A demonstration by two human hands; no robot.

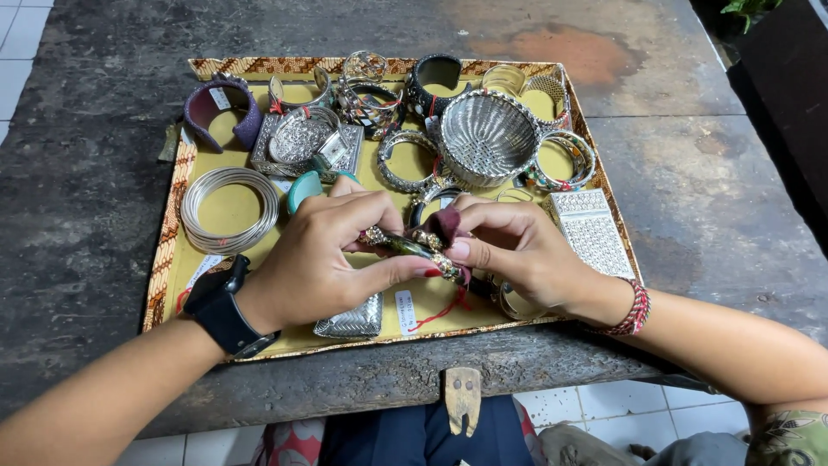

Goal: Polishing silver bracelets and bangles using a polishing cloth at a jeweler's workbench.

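Note:
My left hand (323,255) and my right hand (517,250) meet over the front middle of a shallow yellow tray (172,233) with a patterned rim. Between them they grip a dark green bangle (414,248) with gold studded ends, held roughly level. My right hand also pinches a small maroon cloth (444,226) against the bangle. A red string with a white tag (405,311) hangs below it. A black watch sits on my left wrist, and a red woven bracelet on my right wrist.
The tray holds several bracelets: a stack of thin silver bangles (228,207), a purple cuff (220,108), a wide silver mesh cuff (487,138), a flat studded cuff (591,229) and a small silver piece (349,321). It rests on a dark worn table (690,190); tiled floor lies below.

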